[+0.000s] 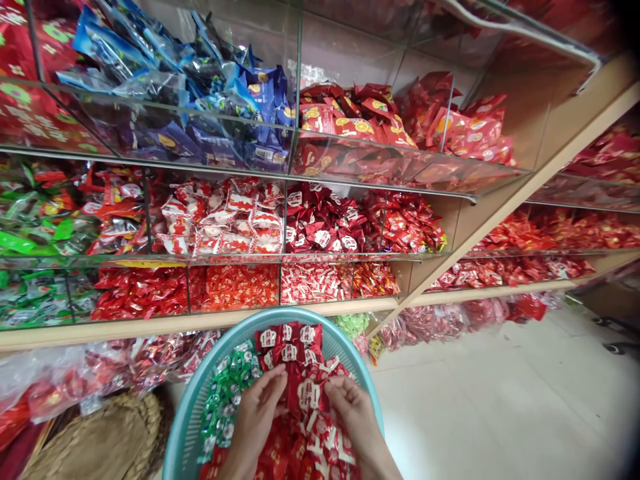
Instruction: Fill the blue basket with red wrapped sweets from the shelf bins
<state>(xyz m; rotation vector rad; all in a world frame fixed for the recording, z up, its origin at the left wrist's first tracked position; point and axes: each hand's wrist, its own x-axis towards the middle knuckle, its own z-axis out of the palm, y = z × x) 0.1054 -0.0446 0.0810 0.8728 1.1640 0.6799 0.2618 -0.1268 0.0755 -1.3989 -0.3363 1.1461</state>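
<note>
A teal plastic basket [200,390] sits low in front of me, filled with red wrapped sweets [290,347] and a patch of green wrapped sweets [227,393] on its left side. My left hand [255,417] and my right hand [353,410] are both inside the basket, fingers bent and pinching the two ends of one dark red sweet packet [307,393] between them. Both wrists rest over the heap of red sweets.
Glass-fronted shelf bins [295,153] rise ahead, packed with blue, red, white-and-red and green sweet packets. A wooden shelf edge [200,323] runs just above the basket. Clear bags of sweets and a woven straw basket [95,440] lie lower left. White tiled floor [500,400] spreads to the right.
</note>
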